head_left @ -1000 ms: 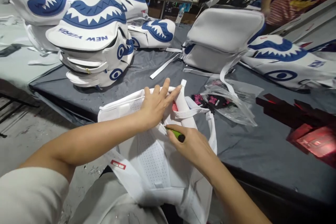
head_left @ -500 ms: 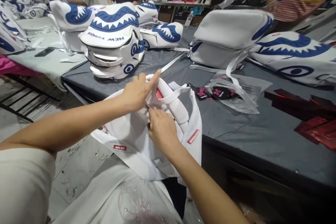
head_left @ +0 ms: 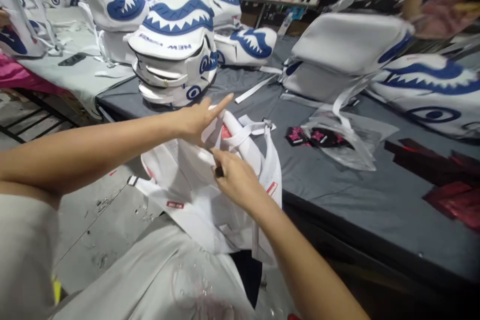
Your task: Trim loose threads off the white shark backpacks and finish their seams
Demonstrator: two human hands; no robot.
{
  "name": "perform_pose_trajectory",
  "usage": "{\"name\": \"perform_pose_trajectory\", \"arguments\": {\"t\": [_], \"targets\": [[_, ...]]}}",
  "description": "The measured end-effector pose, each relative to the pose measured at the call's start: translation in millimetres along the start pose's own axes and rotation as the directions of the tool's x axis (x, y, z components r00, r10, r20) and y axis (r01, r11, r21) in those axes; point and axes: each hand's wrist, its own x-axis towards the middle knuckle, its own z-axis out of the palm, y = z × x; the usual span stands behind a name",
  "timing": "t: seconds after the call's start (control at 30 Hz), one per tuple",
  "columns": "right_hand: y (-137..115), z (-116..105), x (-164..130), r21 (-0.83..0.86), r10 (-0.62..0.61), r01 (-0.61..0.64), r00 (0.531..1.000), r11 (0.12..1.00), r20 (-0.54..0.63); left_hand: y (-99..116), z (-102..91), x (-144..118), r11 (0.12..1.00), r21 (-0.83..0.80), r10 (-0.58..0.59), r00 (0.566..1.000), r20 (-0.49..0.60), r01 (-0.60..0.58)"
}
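A white backpack (head_left: 195, 170) with red labels on its shoulder straps leans between my lap and the table edge, strap side toward me. My left hand (head_left: 197, 122) grips its top, index finger stretched out and the other fingers bent into the fabric, partly hidden. Lower and to the right, my right hand (head_left: 234, 172) is closed around a small dark tool (head_left: 219, 172), pressed near the bag's top panel. Most of that tool is hidden by the fingers, so its kind does not show. A shoulder strap (head_left: 273, 170) hangs beside my right wrist.
On the dark-covered table (head_left: 333, 205) stand several white backpacks with blue shark mouths, including a stacked pair (head_left: 176, 45). Clear plastic bags (head_left: 356, 145) and dark red strips (head_left: 455, 192) lie to the right. A phone (head_left: 72, 59) rests on the left table. People stand behind.
My view has shifted slightly. The left hand has turned lower over the bag's top, and its top panel now folds up beside my right fingers. A strap end with a buckle shows on the left.
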Motion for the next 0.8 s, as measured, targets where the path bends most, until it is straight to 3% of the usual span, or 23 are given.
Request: {"name": "perform_pose_trajectory", "arguments": {"t": [0.17, 0.23, 0.37, 0.53, 0.7, 0.8], "targets": [[-8, 4, -1, -0.066, -0.109, 0.114, 0.992, 0.991, 0.071, 12, 2.8, -3, 0.967, 0.137, -0.216, 0.976, -0.014, 0.216], [-5, 2, 7, -0.085, -0.037, 0.042, 0.997, 0.995, 0.067, 15, 4.9, 1, 0.971, 0.147, -0.188, 0.982, -0.026, 0.19], [7, 4, 50, -0.177, 0.123, -0.138, 0.988, 0.974, -0.093, 9, 10.4, 10, 0.982, 0.153, -0.113, 0.994, 0.002, 0.111], [11, 21, 94, -0.211, 0.161, -0.184, 0.979, 0.96, -0.121, -9, 19.0, 16, 0.989, 0.127, -0.082, 0.996, 0.022, 0.079], [17, 29, 102, -0.152, 0.182, -0.202, 0.974, 0.967, -0.137, -31, 24.4, 18, 0.98, -0.039, -0.188, 0.973, 0.134, 0.195], [22, 33, 106, -0.148, 0.193, -0.208, 0.975, 0.967, -0.11, -41, 32.6, 24, 0.985, -0.064, -0.153, 0.979, 0.135, 0.163]]}}
